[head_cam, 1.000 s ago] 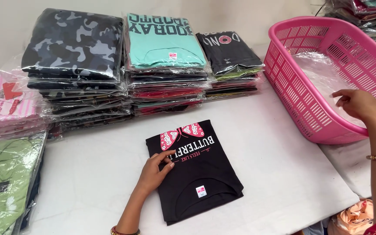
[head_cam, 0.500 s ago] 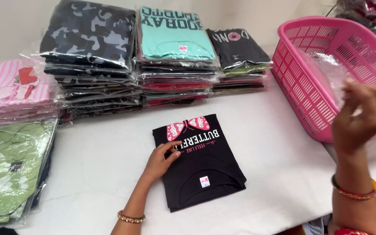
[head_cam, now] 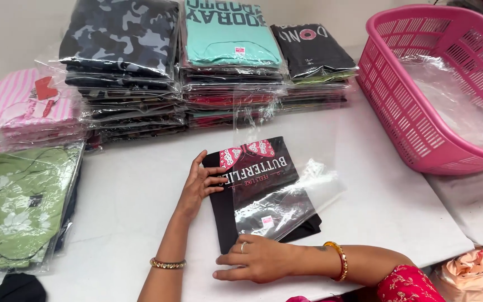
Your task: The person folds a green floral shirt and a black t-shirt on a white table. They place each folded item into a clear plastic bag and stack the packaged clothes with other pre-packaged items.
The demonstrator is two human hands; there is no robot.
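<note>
A folded black T-shirt [head_cam: 227,210] with a pink bow print lies on the white table [head_cam: 129,190] in front of me. A clear plastic bag [head_cam: 292,184] is spread over its right half. My left hand [head_cam: 199,182] rests on the shirt's left edge, fingers spread. At the shirt's near corner, my right hand [head_cam: 252,258] lies flat and presses the bag's near end; a ring and bangles show on that arm.
Stacks of bagged folded shirts [head_cam: 225,61] line the back of the table. Pink striped [head_cam: 29,106] and green [head_cam: 18,207] bagged stacks sit at left. A pink plastic basket [head_cam: 398,112] holding clear bags stands at right. Peach cloth [head_cam: 470,268] lies at lower right.
My right hand came away from the basket with a clear bag and brought it down onto the black shirt. The left hand stayed on the shirt's left edge.
</note>
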